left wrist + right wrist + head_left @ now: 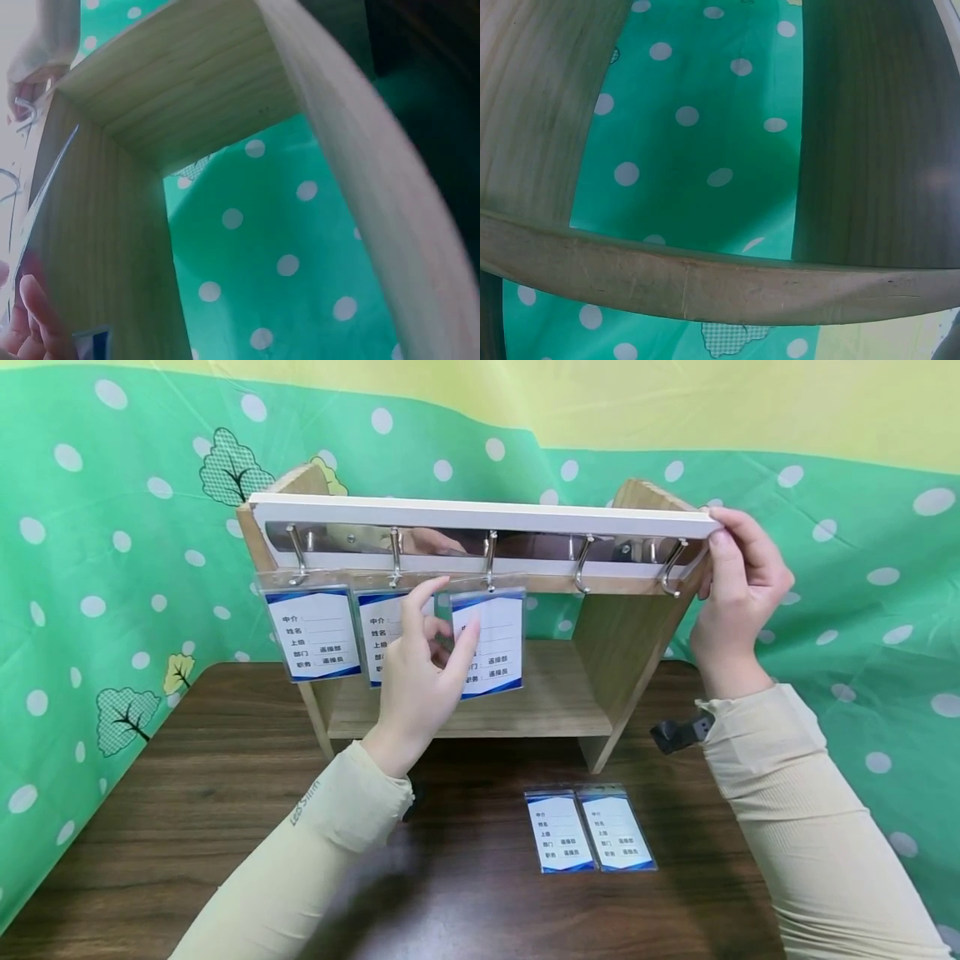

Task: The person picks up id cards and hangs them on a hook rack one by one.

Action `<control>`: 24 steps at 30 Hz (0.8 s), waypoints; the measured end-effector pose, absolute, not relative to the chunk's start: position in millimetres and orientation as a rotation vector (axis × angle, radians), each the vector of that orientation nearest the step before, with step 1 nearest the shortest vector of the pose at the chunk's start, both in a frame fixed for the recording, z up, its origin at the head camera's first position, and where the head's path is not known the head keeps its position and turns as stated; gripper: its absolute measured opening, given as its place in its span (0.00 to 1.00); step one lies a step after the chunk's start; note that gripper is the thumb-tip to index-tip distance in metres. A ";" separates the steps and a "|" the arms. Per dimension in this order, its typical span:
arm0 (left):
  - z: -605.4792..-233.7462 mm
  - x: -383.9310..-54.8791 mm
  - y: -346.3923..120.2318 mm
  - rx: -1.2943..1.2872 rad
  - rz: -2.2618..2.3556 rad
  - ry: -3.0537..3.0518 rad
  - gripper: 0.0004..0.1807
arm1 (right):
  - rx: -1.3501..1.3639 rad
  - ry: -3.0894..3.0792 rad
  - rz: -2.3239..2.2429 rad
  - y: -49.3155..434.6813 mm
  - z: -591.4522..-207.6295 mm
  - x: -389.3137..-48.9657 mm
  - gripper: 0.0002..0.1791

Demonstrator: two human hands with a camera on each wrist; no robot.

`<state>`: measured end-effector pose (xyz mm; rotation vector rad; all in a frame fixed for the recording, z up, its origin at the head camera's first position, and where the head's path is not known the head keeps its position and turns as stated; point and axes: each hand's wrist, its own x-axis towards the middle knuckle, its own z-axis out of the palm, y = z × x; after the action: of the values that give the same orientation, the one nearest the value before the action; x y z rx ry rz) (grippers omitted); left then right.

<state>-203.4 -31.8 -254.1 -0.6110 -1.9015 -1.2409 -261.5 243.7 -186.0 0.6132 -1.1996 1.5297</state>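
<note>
At centre, we see the left hand [422, 681] half-curled at a badge [498, 643], grip unclear; upper right, the right hand [738, 589] pinches the rack [480, 513].

The place seemed to be an indoor corner, arranged like a small set: a printed cloth [468, 472] with dots and trees hung in folds behind a dark wood-grain table [187, 827]. The name badges [558, 831] looked office-like, but the exact room could not be told.
</note>
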 end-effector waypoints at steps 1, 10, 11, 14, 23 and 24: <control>-257.1 -202.6 -31.1 -0.617 -1.247 -1.903 0.27 | 0.611 -1.199 1.529 243.7 -186.0 -261.4 0.09; -276.8 -193.7 -25.2 -0.631 -1.323 -1.900 0.27 | 0.613 -1.200 1.528 242.9 -185.8 -261.0 0.09; -278.2 -192.5 -24.9 -0.633 -1.329 -1.906 0.27 | 0.614 -1.200 1.529 242.9 -185.7 -260.9 0.09; -282.5 -188.7 -23.9 -0.652 -1.344 -1.929 0.25 | 0.614 -1.199 1.529 242.8 -185.5 -260.4 0.09; -296.3 -182.5 -19.4 -0.666 -1.351 -2.007 0.20 | 0.609 -1.210 1.524 242.7 -185.7 -260.5 0.09; -297.6 -182.2 -18.8 -0.663 -1.351 -2.015 0.20 | 0.608 -1.212 1.522 242.8 -185.7 -260.5 0.09</control>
<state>-182.2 -18.8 -297.6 -0.6629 -2.0146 -1.3509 -260.5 242.8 -185.7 0.6083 -1.2119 1.5215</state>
